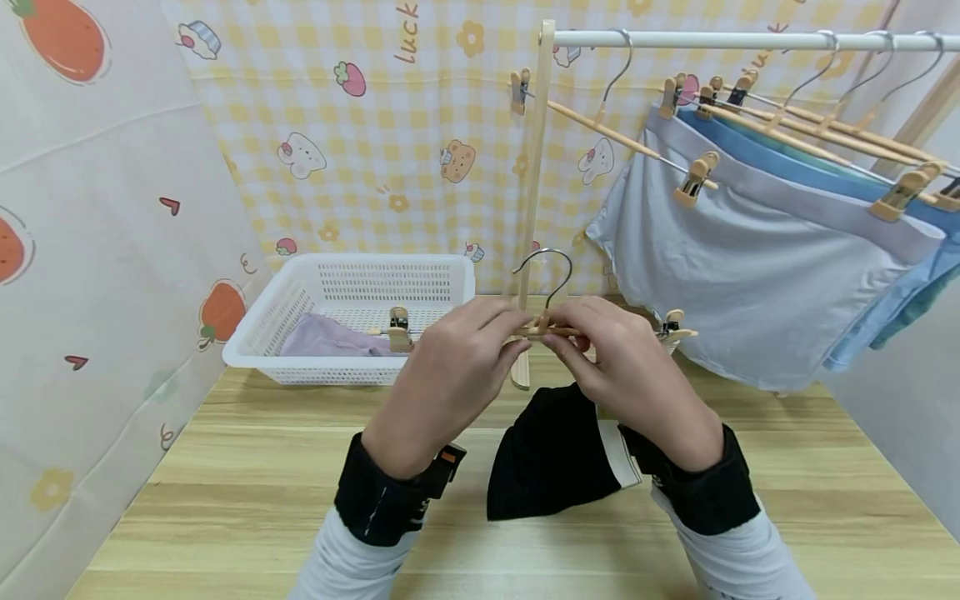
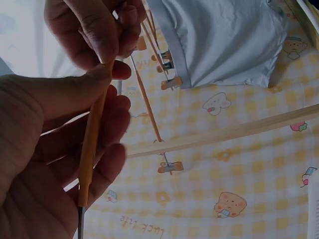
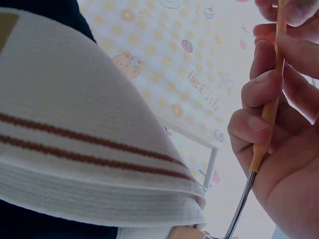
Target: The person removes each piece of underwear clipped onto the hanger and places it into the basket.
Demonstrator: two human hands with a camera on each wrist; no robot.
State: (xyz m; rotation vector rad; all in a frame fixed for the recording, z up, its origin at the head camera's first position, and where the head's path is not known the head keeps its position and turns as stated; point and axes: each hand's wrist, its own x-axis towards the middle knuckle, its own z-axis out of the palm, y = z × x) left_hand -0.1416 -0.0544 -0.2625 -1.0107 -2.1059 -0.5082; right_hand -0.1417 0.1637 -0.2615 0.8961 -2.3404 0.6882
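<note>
- Within the white basket (image 1: 288, 375), a lilac cloth (image 1: 322, 335) is being kept, not yet hung.
- By curled fingers of the left hand (image 1: 465, 350), the hanger (image 2: 88, 149) is being pinched, off the rail.
- Below it, the black garment (image 1: 551, 462) is being left unhung; its clipping cannot be told.
- The hanger is being pinched likewise by the right hand (image 1: 626, 354).
- From the rail (image 1: 712, 40), a pale-blue garment (image 1: 720, 242) and a blue garment (image 1: 900, 308) are already being hung.

Left hand (image 1: 461, 358) and right hand (image 1: 630, 358) sit side by side, close together, fingers curled, both pinching between thumb and fingers. Sleeved forearms (image 1: 731, 542) angle inward; wrists (image 1: 393, 454) banded black.
</note>
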